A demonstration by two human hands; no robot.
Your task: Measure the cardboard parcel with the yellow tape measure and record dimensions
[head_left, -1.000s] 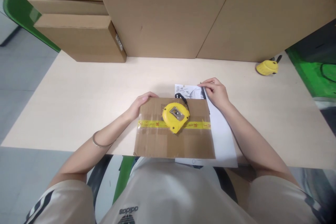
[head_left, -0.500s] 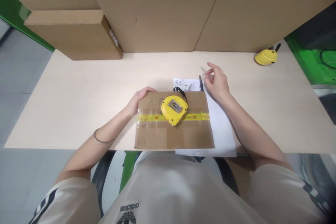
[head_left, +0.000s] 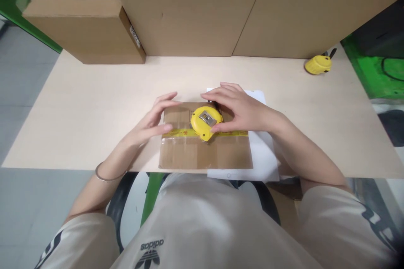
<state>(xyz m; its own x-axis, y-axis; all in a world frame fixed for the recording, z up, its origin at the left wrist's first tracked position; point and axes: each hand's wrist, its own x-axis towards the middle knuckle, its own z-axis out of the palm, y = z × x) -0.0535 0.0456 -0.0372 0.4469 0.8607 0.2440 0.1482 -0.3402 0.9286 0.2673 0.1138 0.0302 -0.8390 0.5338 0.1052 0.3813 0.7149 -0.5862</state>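
A yellow tape measure point(head_left: 205, 122) lies on a brown cardboard box point(head_left: 189, 155) sealed with a band of yellow printed tape. My right hand point(head_left: 236, 107) reaches over the tape measure's right side, thumb at its lower right edge and fingers stretched past its top, covering most of the black strap. The hand is open; I cannot tell whether it presses on the tape measure. At the box's upper left, my left hand point(head_left: 151, 119) is open, its thumb over the box edge and the fingers spread above the corner. Under the box, white paper point(head_left: 263, 155) sticks out on the right.
Large cardboard boxes point(head_left: 195, 12) stand along the back of the pale table point(head_left: 78, 113). A smaller carton point(head_left: 85, 38) is at the back left. Another yellow tape measure point(head_left: 318, 64) rests at the back right. The table's front edge runs just below the sealed box.
My right hand has moved left from the paper's far side to the tape measure, now hiding the pen and the paper's drawing. My left hand has loosened from the box edge, its fingers spreading.
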